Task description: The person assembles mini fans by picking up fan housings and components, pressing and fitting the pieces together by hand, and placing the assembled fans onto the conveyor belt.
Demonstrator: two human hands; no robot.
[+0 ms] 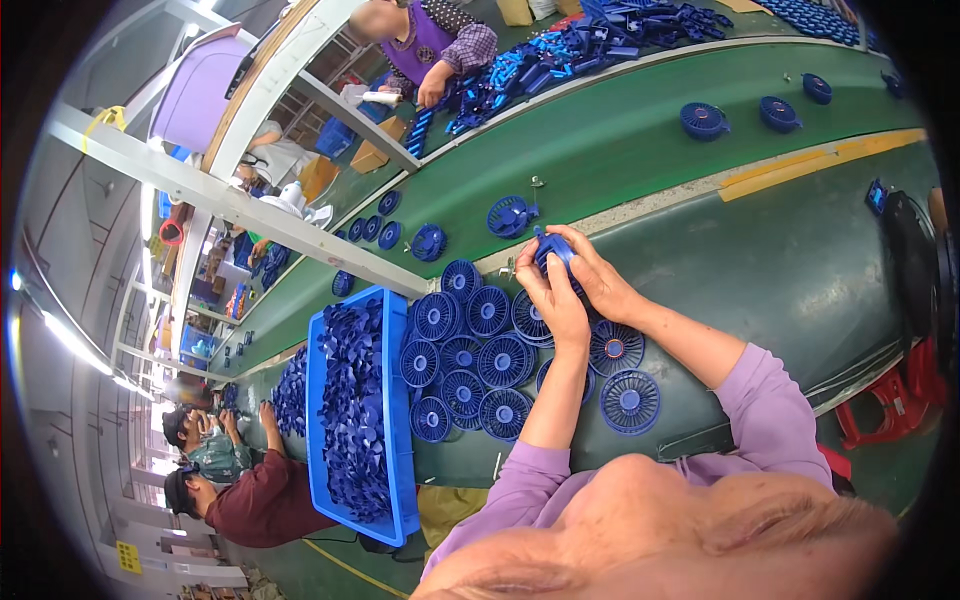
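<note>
Above the near edge of the belt, my left hand [557, 305] and my right hand [602, 282] close together around a dark blue fan housing [553, 248]. Fingers cover much of it, so its inner side is hidden. Stacks of round, slotted blue fan grilles [487, 311] stand on the dark green table just left of my hands. Under my right wrist lies a fan part with a copper-coloured ring [616, 347]. Another round grille [630, 402] rests between my forearms. Farther left, a bright blue crate [398, 400] is heaped with dark blue fan blades [350, 420].
A green conveyor belt [620, 170] runs beyond the table, carrying several fan housings [705, 121]. A white metal post [330, 250] rises at its near edge. Across it a person in purple [425, 40] handles blue parts. Other people [250, 500] sit at left; a red stool [880, 410] stands right.
</note>
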